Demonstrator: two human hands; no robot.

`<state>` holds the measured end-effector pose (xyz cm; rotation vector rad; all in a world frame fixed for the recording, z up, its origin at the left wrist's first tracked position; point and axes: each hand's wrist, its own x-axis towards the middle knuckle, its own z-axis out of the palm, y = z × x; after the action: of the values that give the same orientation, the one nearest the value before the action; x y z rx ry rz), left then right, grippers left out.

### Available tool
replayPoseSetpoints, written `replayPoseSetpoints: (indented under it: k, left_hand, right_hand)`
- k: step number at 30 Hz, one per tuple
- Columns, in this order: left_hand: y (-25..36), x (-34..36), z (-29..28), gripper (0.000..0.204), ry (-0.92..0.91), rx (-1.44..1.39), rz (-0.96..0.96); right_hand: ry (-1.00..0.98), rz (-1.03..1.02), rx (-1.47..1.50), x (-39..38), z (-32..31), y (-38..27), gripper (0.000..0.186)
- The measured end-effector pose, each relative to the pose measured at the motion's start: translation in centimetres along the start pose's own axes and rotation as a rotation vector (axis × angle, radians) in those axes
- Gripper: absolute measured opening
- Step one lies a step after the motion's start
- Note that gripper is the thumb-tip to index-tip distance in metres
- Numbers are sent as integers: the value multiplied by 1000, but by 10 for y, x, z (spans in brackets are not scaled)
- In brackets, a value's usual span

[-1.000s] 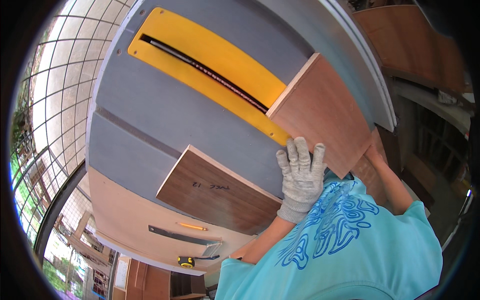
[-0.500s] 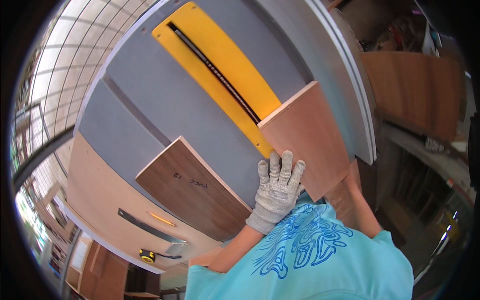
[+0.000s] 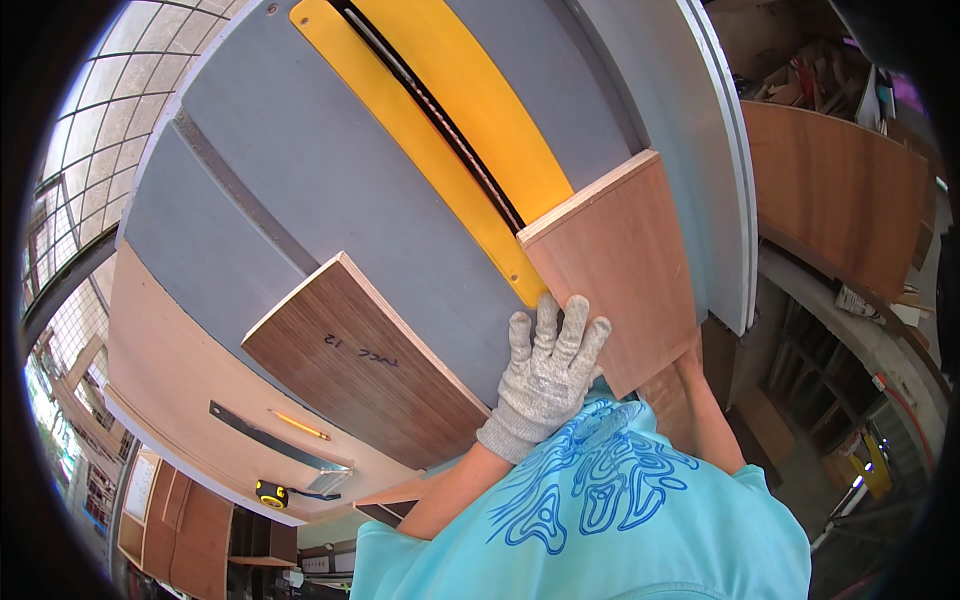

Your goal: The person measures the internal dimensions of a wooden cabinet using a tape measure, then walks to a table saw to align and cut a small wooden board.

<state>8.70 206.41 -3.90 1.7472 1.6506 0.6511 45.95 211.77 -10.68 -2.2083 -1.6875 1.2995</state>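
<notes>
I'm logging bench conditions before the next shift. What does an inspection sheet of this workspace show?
Surface: grey saw table with yellow insert around the blade slot.
Job's things: reddish plywood panel beside the slot; dark wood-grain board lying apart.
Clutter: yellow tape measure, pencil, metal square.
Hands: gloved left hand, fingers spread on the panel's edge; right hand hidden.
Cables: nothing seen.
Surroundings: stacked wood panels, window grid.

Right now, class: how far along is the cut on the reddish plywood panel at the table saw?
Done: the reddish plywood panel lies flat on the grey saw table, one corner at the near end of the yellow blade insert. In hand: the gloved left hand presses its near edge; the right hand is hidden. Left: no kerf shows, so the whole cut remains.
</notes>
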Motion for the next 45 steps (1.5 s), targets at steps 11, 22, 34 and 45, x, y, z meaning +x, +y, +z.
replayPoseSetpoints:
  k: [11,22,34,45]
  left_hand:
    - [-2,-4,4,80,-6,24,7]
    - [-3,-2,3,76,-22,21,9]
    - [6,2,-16,67,-25,-63,-35]
    - [13,4,-2,81,111,173,42]
  right_hand:
    - [2,-14,2,0,1,3,50]
    - [-11,-35,-7,4,-3,1,50]
    - [-5,-124,22,5,4,12,51]
    - [145,-545,207,8,6,-45,31]
